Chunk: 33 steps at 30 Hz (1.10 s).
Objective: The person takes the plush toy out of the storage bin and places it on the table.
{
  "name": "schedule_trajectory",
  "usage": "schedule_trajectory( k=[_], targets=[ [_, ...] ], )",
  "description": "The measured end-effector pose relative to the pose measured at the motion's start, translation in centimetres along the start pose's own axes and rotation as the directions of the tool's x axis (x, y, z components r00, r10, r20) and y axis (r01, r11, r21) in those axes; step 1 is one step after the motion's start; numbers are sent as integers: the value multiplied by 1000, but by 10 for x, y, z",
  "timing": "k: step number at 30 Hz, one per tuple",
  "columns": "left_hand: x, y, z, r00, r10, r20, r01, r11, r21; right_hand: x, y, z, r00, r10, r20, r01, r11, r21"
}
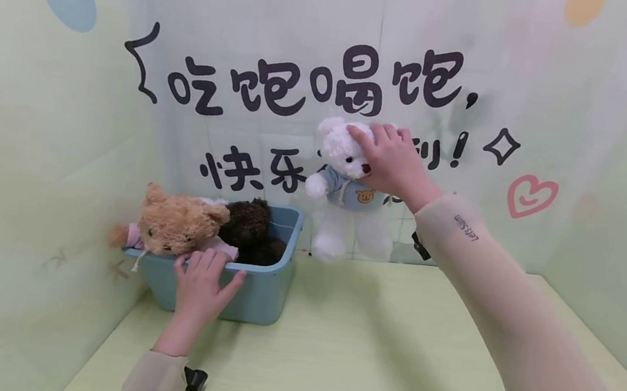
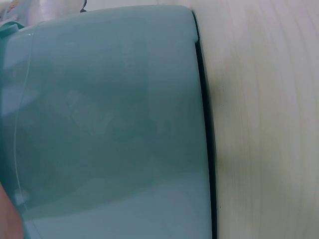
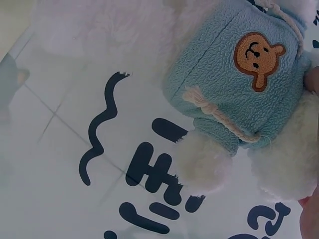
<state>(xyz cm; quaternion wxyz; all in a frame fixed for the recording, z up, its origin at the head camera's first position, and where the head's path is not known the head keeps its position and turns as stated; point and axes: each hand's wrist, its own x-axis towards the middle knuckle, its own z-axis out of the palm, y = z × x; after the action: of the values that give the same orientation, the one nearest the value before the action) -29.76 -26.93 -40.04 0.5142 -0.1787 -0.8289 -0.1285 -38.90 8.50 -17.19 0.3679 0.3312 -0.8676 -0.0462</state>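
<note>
In the head view my right hand (image 1: 394, 162) grips a white teddy bear (image 1: 338, 147) by its head, up off the table. The bear hangs upright in a light blue hoodie with a small bear patch; in the right wrist view its hoodie (image 3: 219, 74) fills the upper right. At the left, my left hand (image 1: 201, 282) holds the front rim of a blue-green plastic bin (image 1: 257, 298), its fingers over the edge. A tan teddy bear (image 1: 175, 222) in pink leans over that rim, right by these fingers. Behind it lies a dark brown plush toy (image 1: 247, 223).
The bin stands on a pale wood-grain table (image 1: 389, 350), near the left wall. A printed wall sheet (image 1: 308, 23) with dark characters hangs behind. Part of something white (image 1: 212, 201) shows at the bin's back edge.
</note>
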Motion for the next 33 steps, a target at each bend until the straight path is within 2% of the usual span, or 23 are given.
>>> schedule_trajectory(
  k=[14, 20, 33],
  targets=[
    [1, -1, 2, 1000, -13, 17, 13, 1000, 10, -12, -7, 39, 1000, -8, 16, 7, 1000, 18],
    [-1, -3, 0, 1000, -15, 20, 15, 1000, 5, -18, -13, 57, 1000, 18, 8, -18, 1000, 24],
    [1, -2, -1, 1000, -18, 23, 18, 1000, 2, -34, -17, 90, 998, 32, 55, -32, 999, 6]
  ],
)
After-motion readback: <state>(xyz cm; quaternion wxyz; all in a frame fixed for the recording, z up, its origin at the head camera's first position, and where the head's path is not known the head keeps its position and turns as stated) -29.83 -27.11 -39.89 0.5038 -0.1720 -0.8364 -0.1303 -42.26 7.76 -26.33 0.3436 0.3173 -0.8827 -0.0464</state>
